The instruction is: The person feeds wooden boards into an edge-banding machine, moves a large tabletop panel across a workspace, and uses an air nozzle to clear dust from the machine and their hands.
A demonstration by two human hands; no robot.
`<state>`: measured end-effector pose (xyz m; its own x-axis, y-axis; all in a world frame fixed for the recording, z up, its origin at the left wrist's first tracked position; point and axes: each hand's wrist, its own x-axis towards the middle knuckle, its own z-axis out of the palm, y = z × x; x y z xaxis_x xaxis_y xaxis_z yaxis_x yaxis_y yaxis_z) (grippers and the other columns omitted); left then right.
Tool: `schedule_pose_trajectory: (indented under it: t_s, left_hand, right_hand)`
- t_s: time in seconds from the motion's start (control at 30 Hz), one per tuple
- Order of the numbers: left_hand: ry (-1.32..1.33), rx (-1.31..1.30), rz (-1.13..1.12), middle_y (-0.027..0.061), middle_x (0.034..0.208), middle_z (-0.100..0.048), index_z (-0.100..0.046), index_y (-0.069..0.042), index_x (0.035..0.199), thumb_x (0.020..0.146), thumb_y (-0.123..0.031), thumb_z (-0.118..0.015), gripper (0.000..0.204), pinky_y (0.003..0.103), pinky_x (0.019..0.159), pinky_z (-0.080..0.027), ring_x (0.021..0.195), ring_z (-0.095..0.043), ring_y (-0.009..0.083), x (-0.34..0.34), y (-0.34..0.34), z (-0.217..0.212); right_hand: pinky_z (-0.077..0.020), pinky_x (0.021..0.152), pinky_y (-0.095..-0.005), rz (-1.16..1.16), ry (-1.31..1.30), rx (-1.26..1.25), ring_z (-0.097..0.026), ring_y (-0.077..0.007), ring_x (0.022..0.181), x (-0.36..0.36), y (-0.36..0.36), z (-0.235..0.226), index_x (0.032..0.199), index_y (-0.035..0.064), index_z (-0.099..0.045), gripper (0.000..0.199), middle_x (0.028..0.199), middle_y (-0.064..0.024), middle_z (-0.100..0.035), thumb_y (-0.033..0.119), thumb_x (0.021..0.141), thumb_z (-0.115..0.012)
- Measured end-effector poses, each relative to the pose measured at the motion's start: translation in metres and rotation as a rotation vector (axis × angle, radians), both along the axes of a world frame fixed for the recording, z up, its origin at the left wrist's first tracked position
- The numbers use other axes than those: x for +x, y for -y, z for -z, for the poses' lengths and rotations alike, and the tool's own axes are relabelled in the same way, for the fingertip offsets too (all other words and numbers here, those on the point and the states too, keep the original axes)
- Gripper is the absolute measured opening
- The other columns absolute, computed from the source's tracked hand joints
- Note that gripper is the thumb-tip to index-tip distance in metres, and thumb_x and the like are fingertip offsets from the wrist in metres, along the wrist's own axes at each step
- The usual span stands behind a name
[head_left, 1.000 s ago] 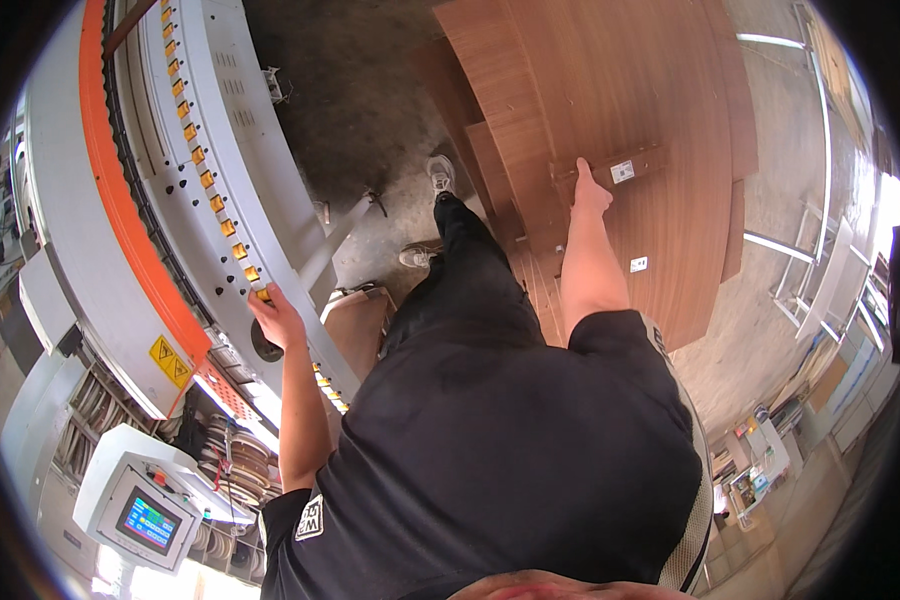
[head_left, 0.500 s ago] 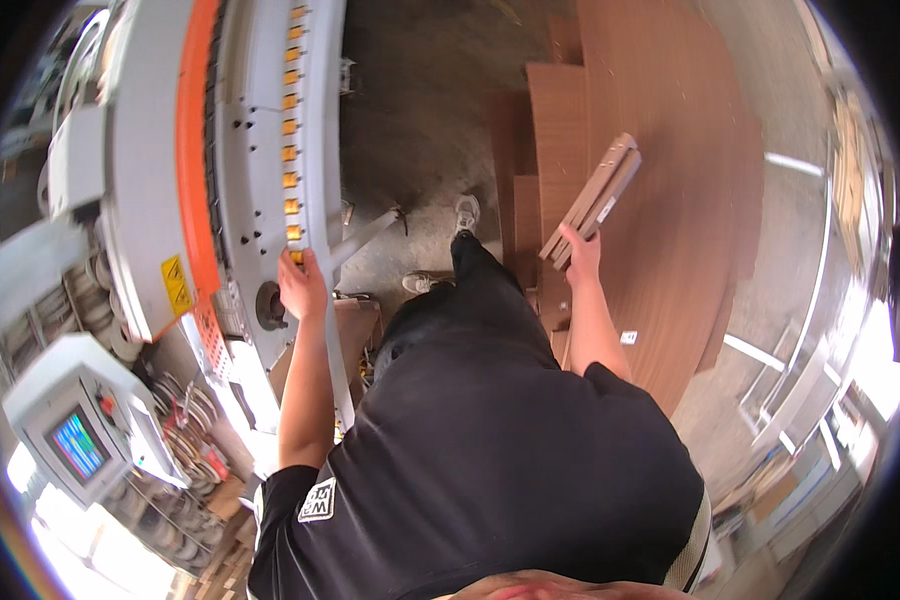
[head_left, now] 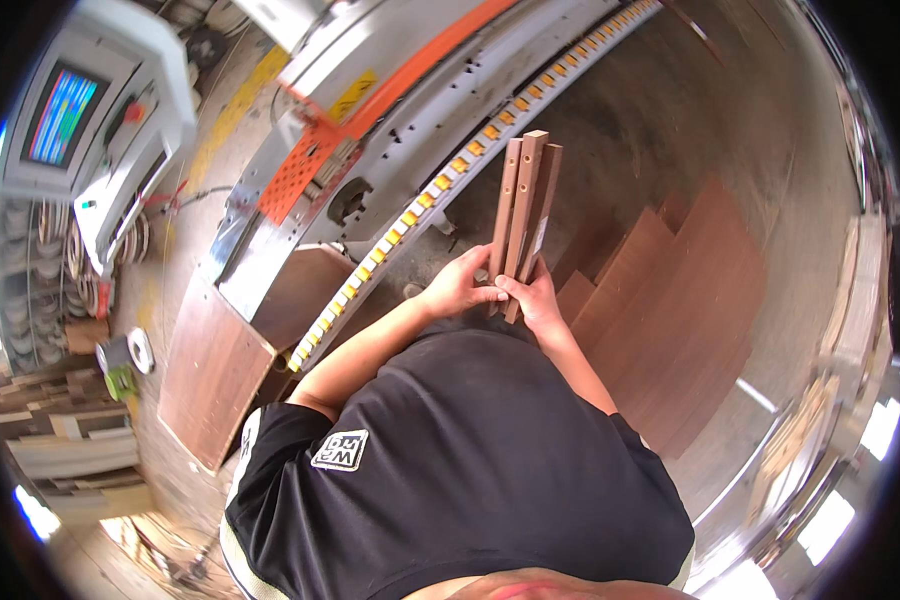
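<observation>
A small bundle of brown wood strips (head_left: pixel 518 205) stands nearly upright in front of my body, with small round holes along the edges. My left hand (head_left: pixel 460 283) is closed round the lower end on the left side. On the other side my right hand (head_left: pixel 536 298) grips the same strips, its thumb across their front. A pale label shows on the right-hand strip. Just beyond my left hand runs the machine's rail of yellow rollers (head_left: pixel 425 200).
A grey machine with an orange band (head_left: pixel 425 60) stretches across the far left. Its control screen (head_left: pixel 65 115) is at the upper left. A brown board (head_left: pixel 210 375) stands by the machine's near end. Large stacked brown panels (head_left: pixel 680 310) lie to the right.
My left hand has left the roller rail and now grips the strips too. The strips have come in from the right to my middle. My view has turned left.
</observation>
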<state>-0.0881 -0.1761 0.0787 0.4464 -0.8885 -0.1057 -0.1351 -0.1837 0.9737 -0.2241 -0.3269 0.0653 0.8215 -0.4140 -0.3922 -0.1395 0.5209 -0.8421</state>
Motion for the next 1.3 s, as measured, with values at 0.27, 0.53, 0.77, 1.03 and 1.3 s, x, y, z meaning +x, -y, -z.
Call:
schedule_pose_trajectory:
  t_s: [0.27,0.53,0.77,1.03,1.3]
  left_hand:
    - [-0.294,0.142,-0.416,0.0102,0.111,-0.072,-0.06,-0.001,0.13,0.089,-0.018,-0.079,0.048,0.033,0.089,-0.055,0.099,-0.068,0.0161,0.008,-0.116,0.011]
    - [-0.581,-0.053,-0.86,0.0087,0.111,-0.073,-0.063,0.002,0.123,0.092,-0.009,-0.074,0.035,0.032,0.093,-0.054,0.101,-0.068,0.0152,0.036,-0.199,0.066]
    - [-0.46,-0.043,-1.118,0.011,0.11,-0.073,-0.054,0.002,0.135,0.093,-0.01,-0.074,0.048,0.03,0.088,-0.054,0.097,-0.069,0.0143,0.077,-0.209,0.066]
    - [-0.429,-0.101,-1.303,0.0025,0.093,-0.067,-0.024,-0.017,0.163,0.097,-0.011,-0.068,0.081,0.026,0.072,-0.051,0.082,-0.061,0.0079,0.093,-0.191,0.066]
    - [-0.557,-0.226,-1.316,-0.0028,0.088,-0.068,-0.028,-0.017,0.162,0.095,-0.01,-0.071,0.08,0.021,0.052,-0.042,0.069,-0.055,0.0024,0.117,-0.14,0.073]
  right_hand:
    - [-0.0515,0.094,-0.0341,-0.175,-0.144,-0.02,-0.065,-0.0189,0.103,0.028,-0.077,0.002,0.126,-0.0002,-0.053,0.059,0.116,-0.0097,-0.066,0.02,0.081,-0.085]
    - [-0.0529,0.081,-0.0301,-0.153,-0.229,-0.358,-0.064,-0.0146,0.085,0.036,-0.091,0.016,0.122,0.0041,-0.055,0.05,0.098,-0.0044,-0.065,0.013,0.082,-0.083]
    - [-0.0492,0.097,-0.033,-0.209,-0.212,-0.443,-0.064,-0.0183,0.107,0.046,-0.087,0.001,0.134,0.0,-0.054,0.068,0.12,-0.0091,-0.067,0.019,0.078,-0.088]
    - [-0.0507,0.095,-0.0333,-0.325,-0.278,-0.616,-0.064,-0.0183,0.104,0.073,-0.064,-0.007,0.131,-0.0001,-0.056,0.062,0.117,-0.0088,-0.068,0.014,0.079,-0.086]
    - [-0.0505,0.093,-0.0346,-0.352,-0.328,-0.675,-0.066,-0.0208,0.102,0.084,-0.034,-0.003,0.125,-0.0027,-0.058,0.066,0.112,-0.0117,-0.07,0.028,0.076,-0.091]
